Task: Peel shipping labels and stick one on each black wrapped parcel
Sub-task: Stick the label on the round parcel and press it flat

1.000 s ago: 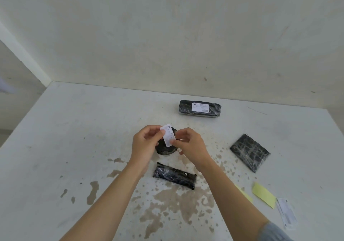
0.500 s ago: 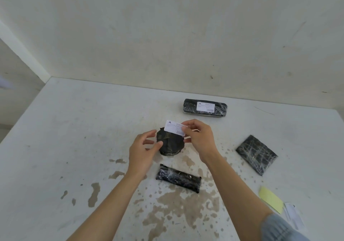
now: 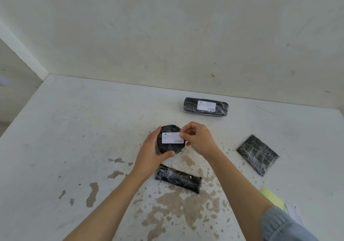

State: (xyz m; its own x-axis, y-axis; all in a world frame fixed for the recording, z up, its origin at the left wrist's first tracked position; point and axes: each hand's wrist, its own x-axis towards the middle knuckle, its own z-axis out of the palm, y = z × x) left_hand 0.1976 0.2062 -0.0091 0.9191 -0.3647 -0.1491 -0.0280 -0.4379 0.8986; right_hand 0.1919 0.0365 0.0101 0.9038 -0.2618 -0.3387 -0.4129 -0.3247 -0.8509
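Observation:
A round black wrapped parcel (image 3: 170, 147) sits at the middle of the white table. My left hand (image 3: 151, 151) cups its left and near side. A white shipping label (image 3: 172, 137) lies across its top, and my right hand (image 3: 197, 139) pinches the label's right end. A long black parcel (image 3: 189, 106) at the back carries a label (image 3: 206, 106) on top. Two bare black parcels lie nearby: a long one (image 3: 178, 178) near me and a flat square one (image 3: 257, 154) at the right.
Yellow backing paper (image 3: 272, 198) and a white label sheet (image 3: 295, 213) lie at the table's near right, partly behind my right sleeve. Brown stains mark the table (image 3: 74, 129) in front of me. A pale wall rises right behind the table's far edge.
The label was held up between both hands, then carried by my right hand alone onto the round parcel's top. My left hand dropped to hold the parcel's side.

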